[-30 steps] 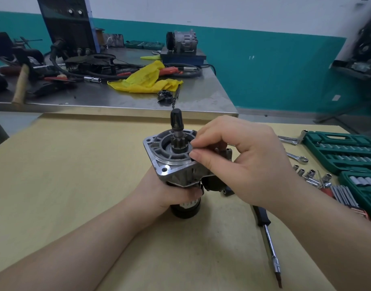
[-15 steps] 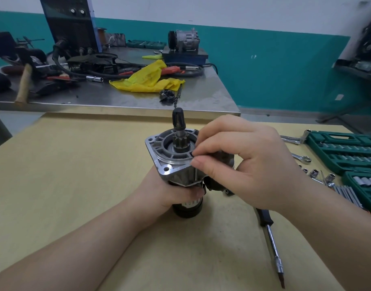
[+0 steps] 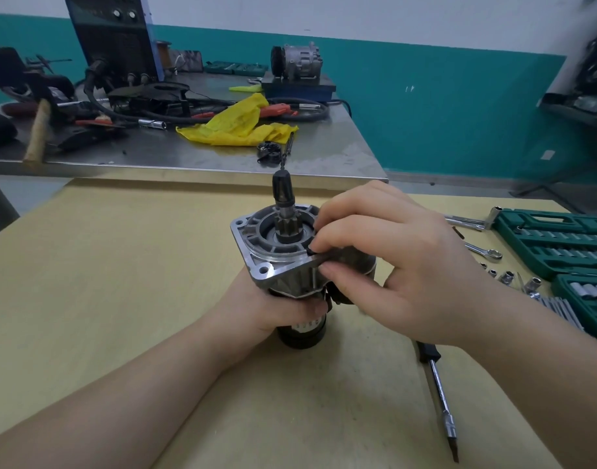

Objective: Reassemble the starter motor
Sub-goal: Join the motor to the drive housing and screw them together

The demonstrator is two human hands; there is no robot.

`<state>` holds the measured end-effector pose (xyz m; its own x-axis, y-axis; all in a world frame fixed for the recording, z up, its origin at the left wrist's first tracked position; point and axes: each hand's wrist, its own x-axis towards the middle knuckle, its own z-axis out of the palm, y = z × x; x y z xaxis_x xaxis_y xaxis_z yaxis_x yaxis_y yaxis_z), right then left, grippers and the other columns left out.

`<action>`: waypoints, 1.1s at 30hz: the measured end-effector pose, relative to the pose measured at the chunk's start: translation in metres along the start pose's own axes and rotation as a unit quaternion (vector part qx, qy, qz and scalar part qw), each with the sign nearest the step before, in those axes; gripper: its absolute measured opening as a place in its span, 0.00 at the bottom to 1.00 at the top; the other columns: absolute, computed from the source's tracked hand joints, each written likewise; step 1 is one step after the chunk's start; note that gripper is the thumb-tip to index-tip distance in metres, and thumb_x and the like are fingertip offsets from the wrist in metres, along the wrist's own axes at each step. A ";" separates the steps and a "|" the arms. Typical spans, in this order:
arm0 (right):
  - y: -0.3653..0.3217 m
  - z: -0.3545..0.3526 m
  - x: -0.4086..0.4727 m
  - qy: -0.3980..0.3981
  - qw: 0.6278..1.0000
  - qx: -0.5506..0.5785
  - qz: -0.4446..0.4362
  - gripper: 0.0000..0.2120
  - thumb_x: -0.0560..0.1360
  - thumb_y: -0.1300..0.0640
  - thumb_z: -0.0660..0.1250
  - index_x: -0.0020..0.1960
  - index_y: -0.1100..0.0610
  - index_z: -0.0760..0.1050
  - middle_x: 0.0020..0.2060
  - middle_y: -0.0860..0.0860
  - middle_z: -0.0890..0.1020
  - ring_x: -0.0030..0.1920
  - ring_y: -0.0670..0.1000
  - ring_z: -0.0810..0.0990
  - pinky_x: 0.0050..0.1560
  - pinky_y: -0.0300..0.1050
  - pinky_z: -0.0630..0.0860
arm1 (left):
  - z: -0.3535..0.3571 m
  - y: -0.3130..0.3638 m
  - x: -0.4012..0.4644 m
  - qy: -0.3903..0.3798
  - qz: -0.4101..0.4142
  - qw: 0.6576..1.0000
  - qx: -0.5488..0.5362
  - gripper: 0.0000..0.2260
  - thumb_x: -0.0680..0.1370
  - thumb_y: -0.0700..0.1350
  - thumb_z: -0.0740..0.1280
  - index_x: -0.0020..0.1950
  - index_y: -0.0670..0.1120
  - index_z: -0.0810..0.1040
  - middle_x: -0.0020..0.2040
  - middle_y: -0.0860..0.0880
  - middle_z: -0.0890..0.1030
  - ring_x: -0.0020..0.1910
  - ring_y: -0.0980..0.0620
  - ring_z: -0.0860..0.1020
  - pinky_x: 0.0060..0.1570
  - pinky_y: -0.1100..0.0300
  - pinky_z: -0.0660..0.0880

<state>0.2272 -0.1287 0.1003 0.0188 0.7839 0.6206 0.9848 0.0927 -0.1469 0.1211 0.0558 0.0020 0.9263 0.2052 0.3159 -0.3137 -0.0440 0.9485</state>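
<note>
The starter motor (image 3: 273, 245) stands upright on the wooden table (image 3: 121, 282), its grey aluminium nose housing on top and its pinion shaft pointing up. My left hand (image 3: 273, 306) is wrapped around the black motor body below the housing. My right hand (image 3: 385, 262) rests on the housing's right rim, thumb and forefinger pinching a small dark part (image 3: 313, 251) at the flange edge. What that part is stays hidden under my fingers.
A long screwdriver (image 3: 437, 397) lies to the right of the motor. Green socket cases (image 3: 554, 242), loose sockets (image 3: 508, 276) and wrenches (image 3: 483, 251) fill the right edge. Behind stands a steel bench (image 3: 324, 154) with a yellow rag (image 3: 236, 125), a hammer (image 3: 36, 133) and cables.
My right hand's fingertips have shifted slightly along the housing rim, still pinching there. The left hand keeps its hold on the motor body.
</note>
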 end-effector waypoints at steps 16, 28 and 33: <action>-0.005 0.013 -0.001 0.038 0.999 -0.022 0.006 0.08 0.78 0.60 0.75 0.55 0.63 0.84 0.56 0.57 0.83 0.56 0.59 0.79 0.58 0.53 0.75 | -0.001 -0.003 0.000 -0.003 0.006 1.000 -0.007 0.23 0.73 0.32 0.74 0.67 0.46 0.81 0.62 0.44 0.84 0.64 0.38 0.82 0.62 0.42 0.82; -0.024 0.032 -0.006 0.071 0.991 -0.011 0.112 0.17 0.68 0.64 0.77 0.55 0.60 0.79 0.59 0.53 0.78 0.60 0.56 0.75 0.61 0.53 0.72 | -0.001 0.001 0.002 -0.017 0.020 1.000 0.010 0.22 0.69 0.35 0.76 0.61 0.51 0.83 0.57 0.55 0.86 0.58 0.55 0.84 0.54 0.62 0.81; -0.028 0.037 -0.009 0.073 0.992 -0.019 0.106 0.18 0.68 0.68 0.74 0.57 0.61 0.79 0.61 0.56 0.77 0.61 0.57 0.74 0.60 0.56 0.73 | 0.001 0.004 0.002 -0.022 0.019 1.000 0.003 0.22 0.68 0.32 0.74 0.56 0.54 0.83 0.50 0.58 0.86 0.50 0.58 0.84 0.48 0.66 0.80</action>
<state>0.1926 -0.1155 0.0699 0.2474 0.6856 0.6846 0.9620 -0.0898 -0.2578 0.1217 0.0552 0.0062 0.9222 0.1601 0.3521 -0.3475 -0.0571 0.9360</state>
